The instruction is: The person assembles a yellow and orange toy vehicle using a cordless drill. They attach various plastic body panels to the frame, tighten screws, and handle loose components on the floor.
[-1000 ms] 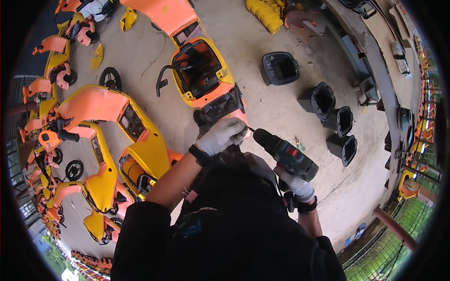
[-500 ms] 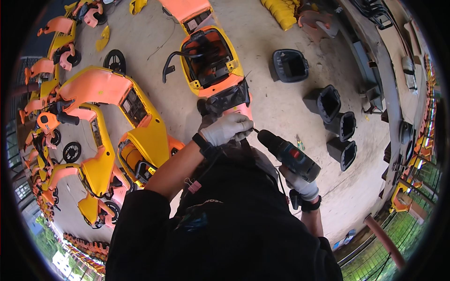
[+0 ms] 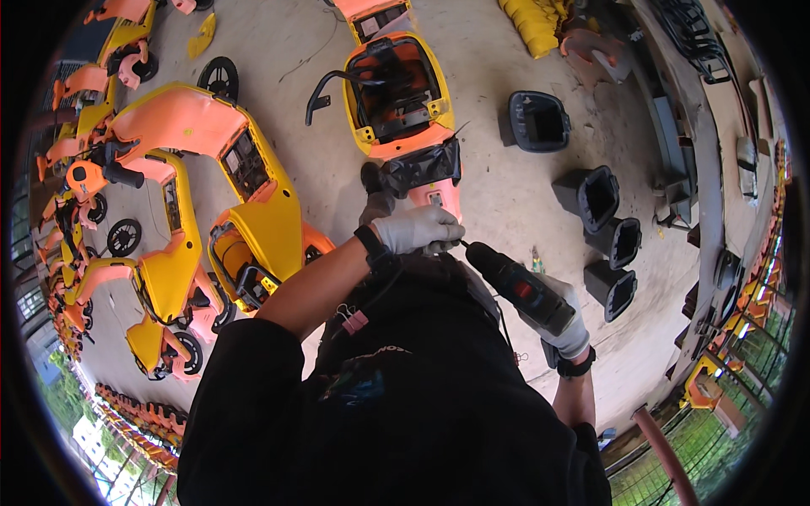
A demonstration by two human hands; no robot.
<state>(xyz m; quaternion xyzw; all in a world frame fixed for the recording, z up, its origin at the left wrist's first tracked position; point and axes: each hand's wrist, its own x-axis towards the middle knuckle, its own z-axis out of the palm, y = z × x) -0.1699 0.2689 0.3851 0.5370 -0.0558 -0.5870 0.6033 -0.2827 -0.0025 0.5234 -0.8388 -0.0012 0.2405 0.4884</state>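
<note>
My right hand [image 3: 567, 314], in a pale work glove, is wrapped round a cordless drill [image 3: 521, 287]. The drill tilts up to the left, and its thin bit ends right beside the fingertips of my left hand [image 3: 418, 230]. That hand, gloved too, has its fingers curled and pinched together; whatever they hold is too small to make out. Just beyond it lies the pink-orange tail [image 3: 439, 197] of a scooter body. Black sheeting [image 3: 423, 166] covers part of it, below the open yellow seat frame [image 3: 358, 110] with a bent black bar [image 3: 317, 105].
Partly built yellow and orange scooters [image 3: 268, 207] crowd the left side. Several dark plastic bins [image 3: 540, 145] stand on the concrete floor [image 3: 498, 202] at right. A bench [image 3: 717, 143] runs along the far right. Yellow panels [image 3: 533, 25] are stacked at the back.
The view has shifted slightly, so the scooters sit a little differently in it. My left hand still pinches by the bit, and the drill in my right hand has moved slightly to the right.
</note>
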